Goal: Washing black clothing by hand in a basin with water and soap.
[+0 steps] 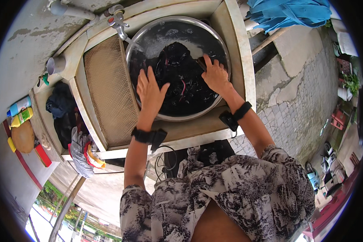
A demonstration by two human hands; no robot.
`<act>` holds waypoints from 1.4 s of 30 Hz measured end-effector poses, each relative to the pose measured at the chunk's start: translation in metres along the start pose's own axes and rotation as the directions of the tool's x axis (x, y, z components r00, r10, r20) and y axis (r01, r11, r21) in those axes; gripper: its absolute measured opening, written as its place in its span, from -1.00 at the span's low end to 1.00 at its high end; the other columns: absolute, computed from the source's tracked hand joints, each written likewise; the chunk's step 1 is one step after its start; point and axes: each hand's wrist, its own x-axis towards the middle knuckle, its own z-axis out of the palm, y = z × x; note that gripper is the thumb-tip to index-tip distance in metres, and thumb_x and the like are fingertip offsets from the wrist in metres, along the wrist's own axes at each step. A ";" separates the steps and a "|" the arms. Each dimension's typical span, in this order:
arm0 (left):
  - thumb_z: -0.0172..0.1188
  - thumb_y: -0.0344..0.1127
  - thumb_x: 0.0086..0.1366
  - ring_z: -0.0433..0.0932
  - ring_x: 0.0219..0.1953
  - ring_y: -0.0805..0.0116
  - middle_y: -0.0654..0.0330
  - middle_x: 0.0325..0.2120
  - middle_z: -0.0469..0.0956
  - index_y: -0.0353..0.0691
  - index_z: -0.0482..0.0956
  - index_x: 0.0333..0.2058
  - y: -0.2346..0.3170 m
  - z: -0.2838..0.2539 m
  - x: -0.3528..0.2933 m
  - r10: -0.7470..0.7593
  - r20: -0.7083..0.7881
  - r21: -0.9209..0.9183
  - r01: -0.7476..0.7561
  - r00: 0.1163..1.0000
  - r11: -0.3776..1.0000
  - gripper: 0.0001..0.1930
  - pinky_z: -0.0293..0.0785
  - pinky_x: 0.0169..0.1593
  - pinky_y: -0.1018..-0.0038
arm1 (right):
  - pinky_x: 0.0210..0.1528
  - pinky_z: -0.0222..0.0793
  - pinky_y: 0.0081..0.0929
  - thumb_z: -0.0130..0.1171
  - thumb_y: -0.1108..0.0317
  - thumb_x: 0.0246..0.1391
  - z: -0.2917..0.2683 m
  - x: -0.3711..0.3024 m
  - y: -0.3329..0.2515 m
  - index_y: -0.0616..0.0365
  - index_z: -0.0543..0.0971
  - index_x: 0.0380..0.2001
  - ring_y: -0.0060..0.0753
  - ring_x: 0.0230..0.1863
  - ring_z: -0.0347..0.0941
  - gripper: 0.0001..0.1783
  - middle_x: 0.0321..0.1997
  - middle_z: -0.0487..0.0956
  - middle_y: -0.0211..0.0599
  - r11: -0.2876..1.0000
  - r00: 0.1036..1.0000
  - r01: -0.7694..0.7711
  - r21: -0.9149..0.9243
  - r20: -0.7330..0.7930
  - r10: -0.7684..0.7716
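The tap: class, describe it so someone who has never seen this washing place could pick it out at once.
Find the pale stone sink holding the round metal basin of dark laundry. At the basin's upper-left rim stands the tap, the only shiny metal fitting there, unlike the dull grey pipe beside it.

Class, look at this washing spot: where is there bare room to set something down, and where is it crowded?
Free: the ribbed washboard left of the basin, and the ledge in front of it. Crowded: the basin, with dark laundry under the left hand and right hand, and the clothes pile far left.

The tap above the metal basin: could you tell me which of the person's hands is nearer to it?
Left. The left hand lies below the tap; the right hand is across the basin.
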 end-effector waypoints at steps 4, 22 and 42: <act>0.27 -0.08 0.14 0.23 0.18 -0.22 -0.22 0.18 0.19 -0.38 0.12 0.23 -0.014 0.043 0.051 -0.174 0.074 -0.366 0.189 0.982 0.911 -0.20 0.13 0.22 0.05 | 0.09 0.30 -0.07 0.25 0.36 -0.08 0.018 0.027 -0.009 -0.08 0.14 0.25 0.11 0.02 0.36 -0.20 -0.07 0.38 0.01 0.980 0.976 0.156 -0.124 -0.132 -0.172; 0.27 -0.38 0.20 0.56 -0.19 0.50 0.21 -0.25 0.61 -0.34 0.53 -0.13 -0.004 -0.098 0.038 -0.289 0.035 -0.989 -0.009 0.957 -0.150 -0.72 0.45 -0.10 0.58 | 0.16 0.26 -0.33 0.14 0.26 0.13 0.006 0.025 -0.072 0.14 0.37 0.11 -0.15 0.10 0.38 -0.51 0.02 0.48 -0.13 0.563 0.899 0.193 0.803 0.085 -0.429; 0.19 -0.31 0.21 0.41 -0.06 -0.39 -0.31 0.07 0.16 -0.26 0.03 0.24 0.001 0.049 0.024 -0.226 0.369 -0.251 0.331 0.901 0.909 -0.30 0.43 0.02 0.02 | 0.13 0.22 -0.11 0.14 0.53 0.00 0.044 -0.010 -0.052 -0.06 0.24 0.25 0.11 0.06 0.33 -0.30 0.08 0.39 -0.03 0.869 0.963 0.232 0.436 -0.226 -0.144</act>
